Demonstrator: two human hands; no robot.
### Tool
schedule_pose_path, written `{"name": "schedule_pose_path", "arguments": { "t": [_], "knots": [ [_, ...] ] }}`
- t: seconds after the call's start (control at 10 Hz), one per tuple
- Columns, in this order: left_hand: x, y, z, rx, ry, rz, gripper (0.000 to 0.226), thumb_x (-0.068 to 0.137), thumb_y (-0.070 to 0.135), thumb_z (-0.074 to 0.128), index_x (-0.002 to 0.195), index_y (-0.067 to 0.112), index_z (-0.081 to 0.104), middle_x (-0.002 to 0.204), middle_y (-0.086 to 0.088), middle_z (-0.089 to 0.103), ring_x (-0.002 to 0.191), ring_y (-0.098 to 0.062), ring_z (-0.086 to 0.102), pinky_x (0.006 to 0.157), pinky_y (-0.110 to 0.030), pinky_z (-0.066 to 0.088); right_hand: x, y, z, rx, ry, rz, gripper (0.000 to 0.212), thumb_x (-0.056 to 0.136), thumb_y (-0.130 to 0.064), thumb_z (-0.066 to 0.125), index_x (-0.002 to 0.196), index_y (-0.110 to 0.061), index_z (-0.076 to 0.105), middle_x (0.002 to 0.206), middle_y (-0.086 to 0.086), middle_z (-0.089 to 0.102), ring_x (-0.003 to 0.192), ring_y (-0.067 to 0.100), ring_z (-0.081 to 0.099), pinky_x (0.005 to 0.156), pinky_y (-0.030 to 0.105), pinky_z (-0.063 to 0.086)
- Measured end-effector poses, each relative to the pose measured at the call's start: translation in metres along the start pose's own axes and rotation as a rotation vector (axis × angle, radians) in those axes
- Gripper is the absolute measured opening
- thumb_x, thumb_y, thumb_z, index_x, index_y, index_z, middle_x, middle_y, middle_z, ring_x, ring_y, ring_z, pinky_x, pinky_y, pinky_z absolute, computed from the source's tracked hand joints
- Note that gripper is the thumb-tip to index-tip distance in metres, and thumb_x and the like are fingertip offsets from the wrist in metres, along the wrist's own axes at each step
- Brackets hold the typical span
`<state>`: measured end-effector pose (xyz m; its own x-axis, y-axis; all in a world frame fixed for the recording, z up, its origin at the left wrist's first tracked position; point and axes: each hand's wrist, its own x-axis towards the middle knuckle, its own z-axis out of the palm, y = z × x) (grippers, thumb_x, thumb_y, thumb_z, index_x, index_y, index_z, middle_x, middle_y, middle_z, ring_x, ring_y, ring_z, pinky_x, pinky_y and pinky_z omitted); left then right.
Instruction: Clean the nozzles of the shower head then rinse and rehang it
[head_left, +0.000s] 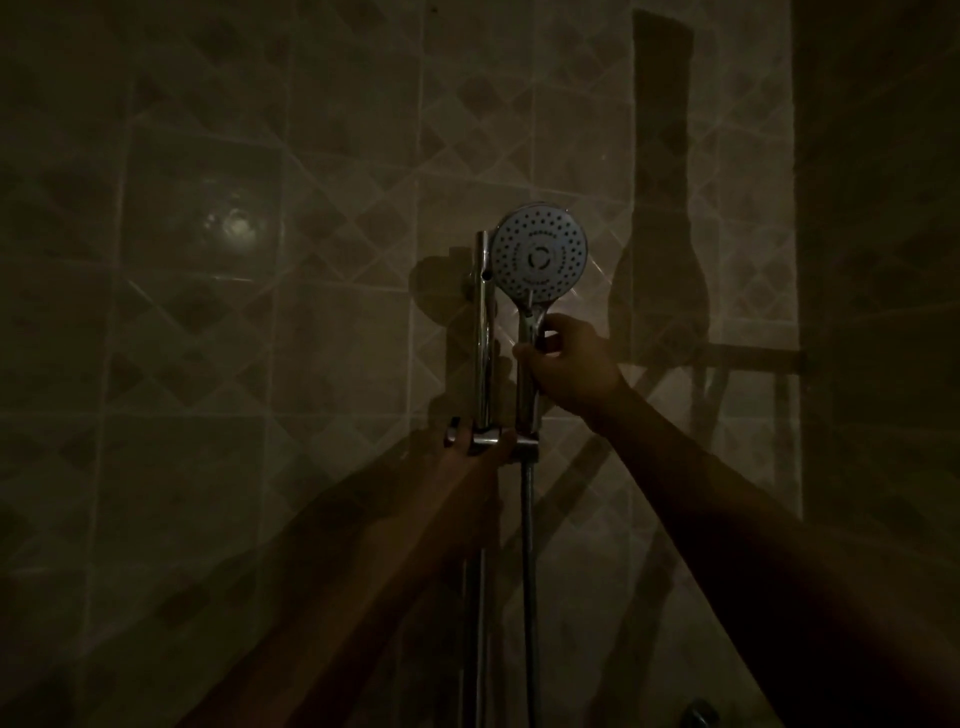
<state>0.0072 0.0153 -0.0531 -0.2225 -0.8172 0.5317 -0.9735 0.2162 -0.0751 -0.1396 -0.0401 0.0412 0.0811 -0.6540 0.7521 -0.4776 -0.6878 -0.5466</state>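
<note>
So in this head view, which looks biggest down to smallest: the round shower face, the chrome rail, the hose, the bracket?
1. Chrome rail, longest as seen, though it and the hose both run off the bottom edge, so that order is unsure.
2. Hose.
3. Round shower face.
4. Bracket, partly covered by the left hand.

- Single view: head-worn wide-angle camera, no second view to overlap.
- Faces forward, straight at the tiled wall (322, 322) at arm's reach.
- Slide rail (483, 332) near centre; both forearms enter from bottom edge.
</note>
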Motion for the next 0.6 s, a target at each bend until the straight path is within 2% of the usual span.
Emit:
{"name": "schedule_pose_path", "arguments": {
  "t": [0.1, 0.2, 0.4, 0.5, 0.6],
  "knots": [
    [-0.001, -0.001, 0.004, 0.051, -0.015, 0.027, 0.065, 0.102, 0.033, 0.047, 0.158, 0.033, 0.014, 0.165, -0.008, 0.016, 0.149, -0.030, 0.018, 0.118, -0.036, 0.017, -0.003, 0.005, -0.002, 0.027, 0.005, 0.001, 0.040, 0.093, -0.026, 0.068, 0.128, -0.009, 0.059, 0.117, 0.011, 0.068, 0.102, 0.026, 0.070, 0.087, 0.049, 0.061],
    [0.007, -0.007, 0.018, 0.087, 0.021, 0.003, 0.077, 0.096, 0.039, 0.054, 0.156, 0.040, 0.005, 0.166, -0.013, 0.004, 0.151, -0.039, 0.005, 0.119, -0.051, 0.020, -0.007, 0.007, 0.001, -0.028, 0.051, -0.016, 0.039, 0.093, -0.030, 0.069, 0.123, -0.007, 0.062, 0.113, 0.011, 0.070, 0.099, 0.025, 0.071, 0.088, 0.048, 0.060],
    [0.004, -0.011, 0.017, 0.009, 0.034, 0.031, 0.086, 0.093, 0.042, 0.060, 0.157, 0.039, 0.002, 0.167, -0.012, -0.002, 0.152, -0.039, -0.003, 0.120, -0.050, 0.019, -0.012, 0.002, 0.001, 0.009, -0.004, 0.040, 0.040, 0.095, -0.025, 0.066, 0.129, -0.007, 0.057, 0.121, 0.014, 0.067, 0.108, 0.026, 0.068, 0.093, 0.047, 0.058],
    [-0.006, -0.019, 0.027, -0.027, 0.133, 0.039, 0.090, 0.088, 0.046, 0.063, 0.157, 0.039, 0.006, 0.166, -0.011, 0.005, 0.151, -0.041, 0.006, 0.117, -0.051, 0.026, -0.026, 0.002, -0.004, -0.013, -0.114, 0.061, 0.045, 0.093, -0.025, 0.068, 0.132, -0.006, 0.055, 0.125, 0.011, 0.067, 0.114, 0.024, 0.066, 0.093, 0.037, 0.057],
    [-0.036, -0.019, 0.054, -0.293, -0.055, -0.009, 0.057, 0.096, 0.032, 0.060, 0.147, 0.036, 0.035, 0.153, -0.003, 0.039, 0.141, -0.026, 0.038, 0.117, -0.044, 0.033, -0.054, 0.005, -0.009, -0.037, -0.128, 0.053, 0.042, 0.093, -0.033, 0.069, 0.126, -0.010, 0.060, 0.114, 0.003, 0.066, 0.105, 0.018, 0.064, 0.082, 0.026, 0.052]
  ]
}}
